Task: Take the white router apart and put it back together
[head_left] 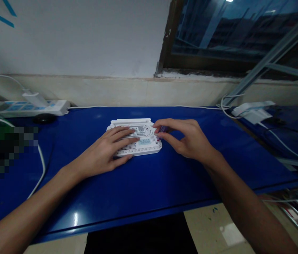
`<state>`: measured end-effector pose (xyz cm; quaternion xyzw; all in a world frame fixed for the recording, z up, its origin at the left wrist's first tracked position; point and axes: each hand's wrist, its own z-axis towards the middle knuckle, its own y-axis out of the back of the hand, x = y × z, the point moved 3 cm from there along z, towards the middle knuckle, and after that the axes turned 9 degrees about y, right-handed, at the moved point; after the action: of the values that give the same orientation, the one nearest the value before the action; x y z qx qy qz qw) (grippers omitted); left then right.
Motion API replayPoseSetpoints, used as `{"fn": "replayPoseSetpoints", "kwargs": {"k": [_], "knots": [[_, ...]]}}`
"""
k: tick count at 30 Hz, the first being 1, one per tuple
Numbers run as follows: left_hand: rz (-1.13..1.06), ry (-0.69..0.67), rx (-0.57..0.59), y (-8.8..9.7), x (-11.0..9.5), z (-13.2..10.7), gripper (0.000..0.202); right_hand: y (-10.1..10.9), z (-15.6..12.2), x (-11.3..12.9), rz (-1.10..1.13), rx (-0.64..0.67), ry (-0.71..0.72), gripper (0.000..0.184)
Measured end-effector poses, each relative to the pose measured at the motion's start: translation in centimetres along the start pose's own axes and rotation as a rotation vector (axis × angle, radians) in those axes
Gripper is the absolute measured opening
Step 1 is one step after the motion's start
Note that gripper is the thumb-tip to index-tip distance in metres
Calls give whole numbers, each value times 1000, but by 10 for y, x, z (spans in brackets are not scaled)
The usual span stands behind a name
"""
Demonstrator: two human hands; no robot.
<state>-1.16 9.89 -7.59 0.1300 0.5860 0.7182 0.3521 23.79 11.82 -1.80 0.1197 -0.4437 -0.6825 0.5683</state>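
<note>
A white router (pixel 143 141) lies upside down on the blue table (pixel 143 183), its vented underside and labels facing up. My left hand (pixel 109 151) lies flat on its left half, fingers stretched out across it. My right hand (pixel 186 137) is at the router's right edge, its fingers pinched around a small purple object (pixel 161 129) that touches the router's upper right corner. What the small object is cannot be made out.
A white power strip (pixel 32 107) with a plug sits at the back left, its cable (pixel 41 165) trailing down the table. Another white adapter (pixel 252 111) with cables lies at the back right. A wall and a window stand behind.
</note>
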Motion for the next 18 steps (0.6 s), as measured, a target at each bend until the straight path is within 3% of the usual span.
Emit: {"fn": "replayPoseSetpoints", "kwargs": {"k": [6,8,11,14,18], "knots": [[-14,1,3,1,-1,0,51,-6,1,16,-252,-16,-130,23],[-26,1,-1,1,0,0,51,0,6,16,-319,48,-202,20],[-35,4,1,1,0,0,52,11,21,14,-370,359,-126,11],[-22,-2,6,1,0,0,52,18,39,15,-425,695,103,8],[-21,-7,-3,1,0,0,52,13,59,24,-592,913,313,18]]}}
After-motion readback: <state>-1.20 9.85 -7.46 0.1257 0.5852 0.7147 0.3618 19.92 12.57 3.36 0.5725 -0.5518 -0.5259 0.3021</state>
